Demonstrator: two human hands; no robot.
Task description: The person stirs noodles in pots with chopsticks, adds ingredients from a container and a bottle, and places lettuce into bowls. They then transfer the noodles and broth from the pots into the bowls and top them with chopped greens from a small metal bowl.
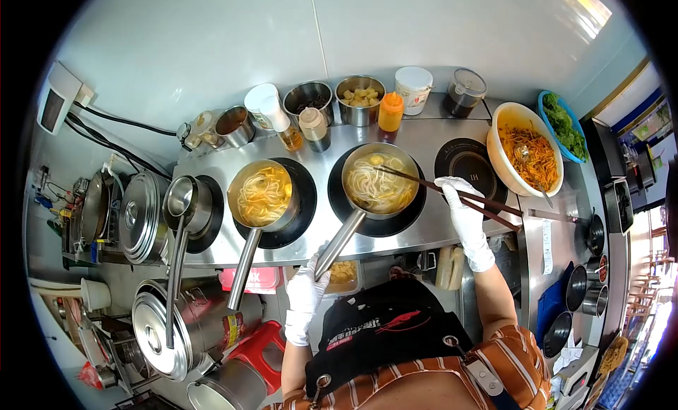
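Observation:
In the head view, my white-gloved left hand (306, 295) is closed at the end of the long metal handle of a saucepan (343, 242). Pale noodles (369, 189) lie in broth inside this pan, which sits on a black round hob. Long dark brown chopsticks (420, 182) are gripped in my right hand (462, 216), also gloved in white. Their tips reach into the noodles, while the back ends spread apart beyond my hand. Left of it, a second saucepan (245, 269) holds noodles with orange shreds, its handle pointing toward me, touched by neither hand.
Behind the hobs stand metal pots (361, 115), an orange squeeze bottle (390, 112) and white tubs (413, 88). On the right is a large bowl (500, 150) of orange shreds with a spoon. A ladle (176, 258) rests across the left pot. Big lidded pots (152, 329) stand lower left.

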